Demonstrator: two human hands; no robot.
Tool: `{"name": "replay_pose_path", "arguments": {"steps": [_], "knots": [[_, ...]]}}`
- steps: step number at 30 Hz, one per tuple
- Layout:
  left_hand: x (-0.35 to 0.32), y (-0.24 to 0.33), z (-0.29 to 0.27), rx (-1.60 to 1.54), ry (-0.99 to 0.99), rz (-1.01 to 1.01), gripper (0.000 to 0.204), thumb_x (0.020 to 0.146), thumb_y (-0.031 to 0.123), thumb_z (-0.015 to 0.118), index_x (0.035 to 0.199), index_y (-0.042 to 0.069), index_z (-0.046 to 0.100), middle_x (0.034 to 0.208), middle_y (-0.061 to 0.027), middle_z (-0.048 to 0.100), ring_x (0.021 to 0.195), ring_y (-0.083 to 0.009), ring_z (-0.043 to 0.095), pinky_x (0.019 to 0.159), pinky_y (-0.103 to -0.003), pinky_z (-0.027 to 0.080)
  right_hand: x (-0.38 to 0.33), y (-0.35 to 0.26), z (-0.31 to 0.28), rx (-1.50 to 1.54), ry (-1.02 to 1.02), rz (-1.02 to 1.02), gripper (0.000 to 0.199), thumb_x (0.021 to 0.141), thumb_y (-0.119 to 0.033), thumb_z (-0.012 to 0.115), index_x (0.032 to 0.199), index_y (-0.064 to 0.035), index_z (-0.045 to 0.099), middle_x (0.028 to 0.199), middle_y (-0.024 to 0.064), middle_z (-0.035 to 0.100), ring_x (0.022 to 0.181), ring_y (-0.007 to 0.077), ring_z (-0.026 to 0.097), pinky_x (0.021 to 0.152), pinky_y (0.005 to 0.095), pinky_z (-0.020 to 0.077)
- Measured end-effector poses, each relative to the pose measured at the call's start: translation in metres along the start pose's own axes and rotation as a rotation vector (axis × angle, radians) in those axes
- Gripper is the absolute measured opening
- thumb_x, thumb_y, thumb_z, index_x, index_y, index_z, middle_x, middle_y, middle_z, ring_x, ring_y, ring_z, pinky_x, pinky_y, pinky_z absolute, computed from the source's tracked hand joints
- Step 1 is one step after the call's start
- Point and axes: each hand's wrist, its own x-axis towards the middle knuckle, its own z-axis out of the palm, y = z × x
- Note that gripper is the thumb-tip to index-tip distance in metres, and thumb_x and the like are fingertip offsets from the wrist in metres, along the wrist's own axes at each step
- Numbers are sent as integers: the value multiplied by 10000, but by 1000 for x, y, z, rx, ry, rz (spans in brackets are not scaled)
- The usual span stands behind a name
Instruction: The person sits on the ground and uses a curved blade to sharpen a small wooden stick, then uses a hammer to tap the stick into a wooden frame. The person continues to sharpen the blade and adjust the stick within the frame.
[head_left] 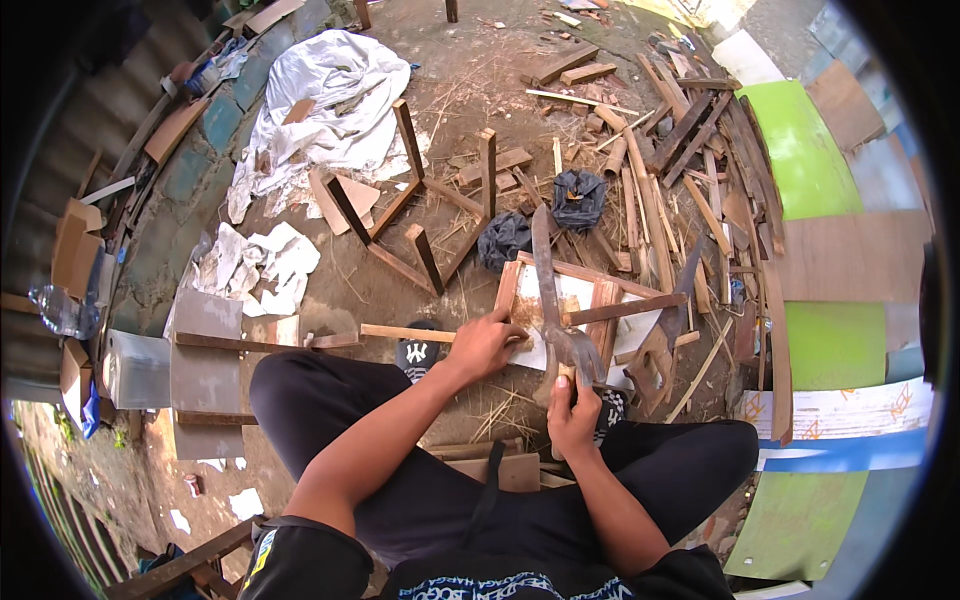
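My right hand [575, 415] is closed round the pale wooden handle of a machete [544, 255], whose long worn blade points away from me. Beside that handle a forked metal piece like a hammer claw [585, 355] shows; whether it joins the dark wooden bar [630, 308] to its right I cannot tell. My left hand [483, 345] has its fingers bent together at the near left edge of a small wooden frame [603, 318] with a white panel. What those fingers pinch, if anything, is too small to make out. Right of the frame lies a handsaw [655, 365].
A four-legged wooden frame [400, 262] stands upside down ahead. Black plastic bags [580, 198] lie beyond the panel. Piled timber [640, 200] fills the right side, along green boards [800, 150]. White sheeting [325, 105] lies far left. A thin stick [405, 333] lies behind my left wrist.
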Motion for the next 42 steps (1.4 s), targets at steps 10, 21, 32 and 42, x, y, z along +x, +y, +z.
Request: {"name": "replay_pose_path", "arguments": {"steps": [10, 21, 32, 42], "knots": [[5, 4, -30, -196, -32, -77, 246, 957, 279, 758, 1108, 92, 809, 940, -162, 749, 881, -336, 725, 812, -433, 552, 14, -15, -13, 254, 76, 127, 176, 1102, -103, 512, 1194, 26, 589, 752, 37, 606, 519, 76, 560, 461, 257, 434], [11, 13, -50, -504, -105, -149, 301, 1047, 239, 648, 1060, -42, 755, 807, -123, 729, 764, -137, 622, 755, -363, 513, 15, -22, -21, 292, 92, 158, 229, 1107, -118, 503, 1255, 41, 577, 757, 44, 601, 469, 78, 546, 410, 266, 419], [6, 36, -86, -502, 162, -32, 301, 988, 237, 744, 1185, 12, 777, 977, -139, 794, 850, -159, 694, 795, -358, 547, 15, -53, -27, 346, 103, 154, 204, 1113, -133, 493, 1204, 31, 573, 793, 46, 586, 487, 69, 525, 410, 242, 417], [-39, 51, -179, -189, 678, 250, 255, 844, 165, 859, 1095, 125, 837, 905, -67, 742, 832, -260, 668, 742, -396, 535, 26, -158, -115, 179, 68, -153, 205, 1132, -203, 445, 1132, -12, 519, 813, 66, 573, 493, 90, 515, 406, 243, 431]]}}
